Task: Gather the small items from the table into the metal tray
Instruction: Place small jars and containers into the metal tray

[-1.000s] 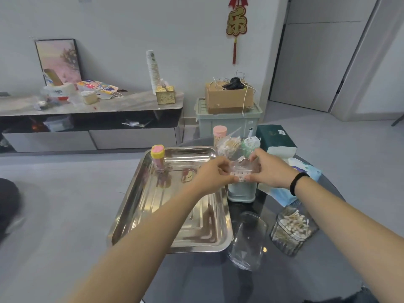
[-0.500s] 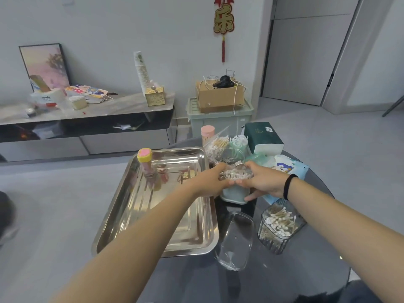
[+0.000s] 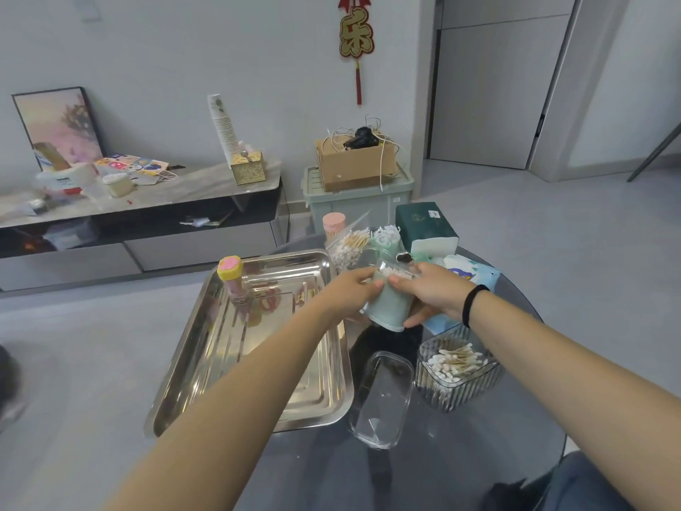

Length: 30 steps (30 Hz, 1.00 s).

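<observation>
Place: a living room in a home.
Wall: a red and gold hanging ornament, a leaning framed picture.
Furniture: a low TV cabinet, a round glass table.
Floor: a storage bin with a cardboard box.

A long low cabinet runs along the back wall. On its top, a framed picture leans against the wall at the left end, with coloured cards just beside it. Toward the right end a tilted stack of paper cups stands just behind a gold box. Right of the cabinet, a cardboard box full of cables sits on a pale green storage bin. A red and gold ornament hangs on the wall above. A grey door stands at the back right.
</observation>
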{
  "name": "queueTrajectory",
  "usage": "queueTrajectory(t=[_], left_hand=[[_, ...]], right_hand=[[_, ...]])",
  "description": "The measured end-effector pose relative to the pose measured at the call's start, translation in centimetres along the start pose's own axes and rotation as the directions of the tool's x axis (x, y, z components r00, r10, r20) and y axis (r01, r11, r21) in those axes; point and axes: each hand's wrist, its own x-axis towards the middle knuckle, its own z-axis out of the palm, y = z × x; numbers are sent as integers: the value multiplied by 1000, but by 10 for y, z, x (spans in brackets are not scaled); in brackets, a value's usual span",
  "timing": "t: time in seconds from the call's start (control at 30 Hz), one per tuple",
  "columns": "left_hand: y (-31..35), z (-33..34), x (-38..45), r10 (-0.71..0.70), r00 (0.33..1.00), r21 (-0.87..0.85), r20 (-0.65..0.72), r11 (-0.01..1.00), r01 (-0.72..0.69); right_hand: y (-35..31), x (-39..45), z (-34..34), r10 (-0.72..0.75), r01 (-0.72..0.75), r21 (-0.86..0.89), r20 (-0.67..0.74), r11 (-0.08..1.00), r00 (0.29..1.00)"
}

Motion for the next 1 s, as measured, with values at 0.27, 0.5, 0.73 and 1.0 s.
queueTrajectory(t=[0.27,0.5,0.73,1.0], left_hand=[[15,-43,-16,71,988,-85,-140,993,-83],[-24,-85,-43,33,932,-164,-360,982,-98],[-89,-110,-42,-32,845,-28,-534,999,20],[-106,-124,-32,-58,852,41,-520,995,93]], right_hand=[[-54,-10,18,-171,159,-207,-43,965,984],[-69,23,85,-259,255,-220,11,942,966],[-55,56,146,-274,296,-285,116,912,955],[-51,85,162,-337,324,-451,54,832,940]])
